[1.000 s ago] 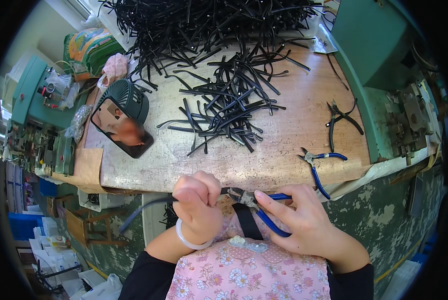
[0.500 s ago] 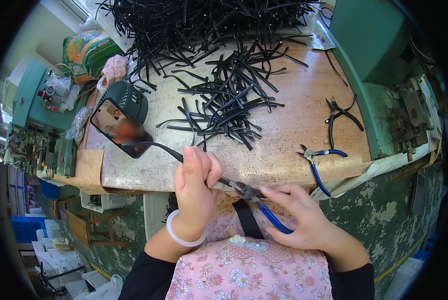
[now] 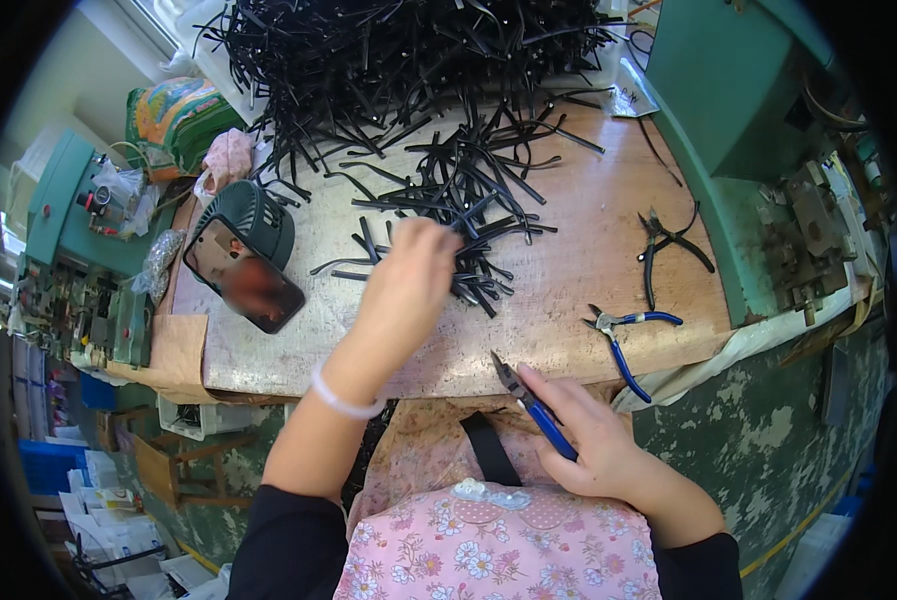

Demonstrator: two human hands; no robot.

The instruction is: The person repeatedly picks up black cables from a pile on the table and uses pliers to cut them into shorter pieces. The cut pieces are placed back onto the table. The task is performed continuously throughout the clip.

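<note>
1. Slim black eyeglass arms (image 3: pixel 460 185) lie in a loose, crisscrossed pile mid-bench, in front of the person.
2. Each looks light and fairly stiff, with a smooth, perhaps slippery finish. I judge the straight shank the best hold, since the thin curved tips could bend and neighbours could snag.
3. The left hand (image 3: pixel 413 270) reaches over the pile's near side, its fingers curled downward. They are blurred, and from here I cannot tell whether they grip anything.
4. The right hand (image 3: pixel 588 435) is wrapped around blue-handled pliers (image 3: pixel 553 432) near the bench's front edge, their nose pointing up and slightly left.
5. On the bench (image 3: pixel 558 265) to the right rest a second blue-handled pair (image 3: pixel 606 322) and, beyond it, black-handled pliers (image 3: pixel 655 232).
6. To the left, a phone (image 3: pixel 240 272) leans against a dark green ribbed fan (image 3: pixel 266 215).
7. Behind the pile rises a far bigger heap of black arms (image 3: pixel 398 60); a green machine (image 3: pixel 733 110) stands at right.
</note>
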